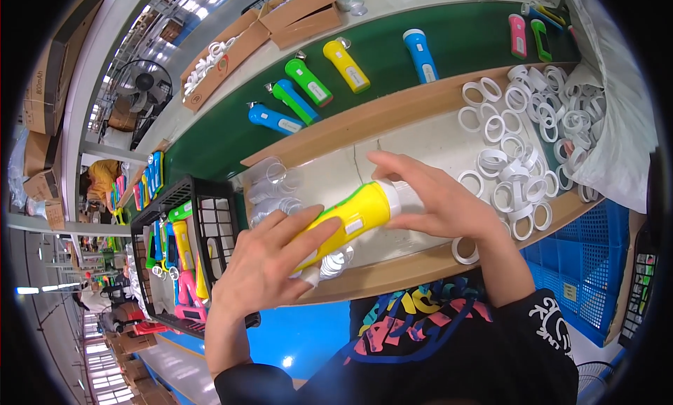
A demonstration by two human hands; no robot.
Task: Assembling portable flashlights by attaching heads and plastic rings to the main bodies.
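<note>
My left hand (270, 254) is wrapped round the body of a yellow flashlight (364, 212) with a green strip along its side. The flashlight lies slantwise over the cardboard tray (413, 265), its head pointing right. A white ring (395, 197) sits at that head, and the curved fingers and thumb of my right hand (438, 198) are round it; the palm hides part of it. White covering shows on my left thumb. Below the left hand lie clear round lenses (335, 261), with more clear lenses (275, 184) at the tray's left end.
Loose white rings (515, 170) fill the tray's right side. Beyond it stand blue (420, 55), yellow (345, 65) and green (308, 81) flashlights. A black crate (217, 209) of colourful flashlights is at left, a box of white parts (210, 65) at back, a blue crate (568, 265) at right.
</note>
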